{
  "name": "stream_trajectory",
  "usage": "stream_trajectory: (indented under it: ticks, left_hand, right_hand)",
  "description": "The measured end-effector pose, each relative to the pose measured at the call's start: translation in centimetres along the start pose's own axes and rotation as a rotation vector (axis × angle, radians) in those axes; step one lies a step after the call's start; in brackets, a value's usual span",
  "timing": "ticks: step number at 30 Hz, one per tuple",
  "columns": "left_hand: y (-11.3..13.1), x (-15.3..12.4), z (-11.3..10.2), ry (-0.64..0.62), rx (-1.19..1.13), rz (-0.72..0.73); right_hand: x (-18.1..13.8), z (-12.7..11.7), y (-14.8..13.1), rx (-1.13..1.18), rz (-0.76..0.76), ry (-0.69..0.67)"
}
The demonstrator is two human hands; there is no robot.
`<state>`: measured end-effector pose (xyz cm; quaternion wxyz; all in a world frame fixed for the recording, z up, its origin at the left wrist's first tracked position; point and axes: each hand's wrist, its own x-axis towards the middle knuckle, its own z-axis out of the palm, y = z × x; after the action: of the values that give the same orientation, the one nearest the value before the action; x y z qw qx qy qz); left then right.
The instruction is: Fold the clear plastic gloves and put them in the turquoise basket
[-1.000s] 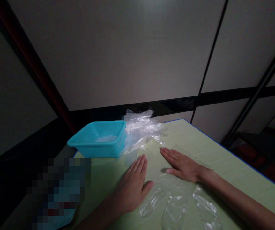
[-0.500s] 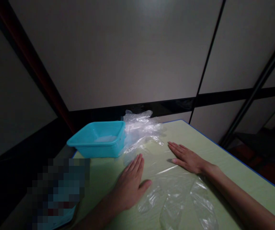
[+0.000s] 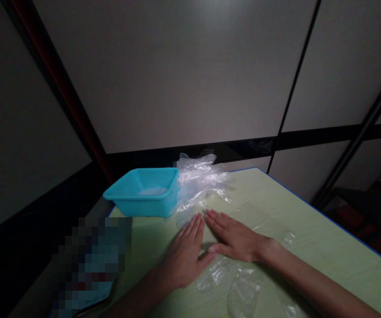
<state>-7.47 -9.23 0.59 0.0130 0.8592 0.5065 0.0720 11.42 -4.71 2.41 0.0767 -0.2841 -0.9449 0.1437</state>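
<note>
Turquoise basin (image 3: 146, 205), piled gloves (image 3: 202, 176) beyond left grip (image 3: 184, 258), right grip (image 3: 238, 238), both flat over clear plastic (image 3: 245, 289).

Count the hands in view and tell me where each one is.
2. The left hand is palm down over the table, the nearer of the two to the basin; the right hand is palm down on the clear plastic, close beside it. No others show.

1 clear plastic glove (image 3: 245, 287) lies spread, fingers wrinkled, on the table (image 3: 329, 247).
</note>
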Motion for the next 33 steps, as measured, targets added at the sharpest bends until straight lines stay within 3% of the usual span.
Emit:
stream_trajectory:
  ticks: [3, 13, 20, 27, 33]
  left_hand:
    - [0.1, 0.0, 0.0, 0.009, 0.003, 0.000]
    - [0.0, 0.3, -0.5, -0.071, 0.020, -0.027]
    - [-0.1, 0.3, -0.7, -0.099, 0.007, -0.012]
    - [-0.3, 0.4, -0.6, 0.042, -0.083, -0.027]
    - [2.3, -0.3, -0.9, 0.082, -0.115, -0.098]
  right_hand:
    - [0.4, 0.5, -0.3, -0.011, -0.030, -0.041]
    - [-3.5, -1.2, 5.7, -0.123, 0.168, -0.031]
    - [-4.5, -0.9, 7.7, -0.142, 0.227, 0.030]
    - [-4.5, -0.8, 7.6, -0.142, 0.269, 0.040]
    - [-4.7, -0.8, 7.7, -0.172, 0.316, 0.041]
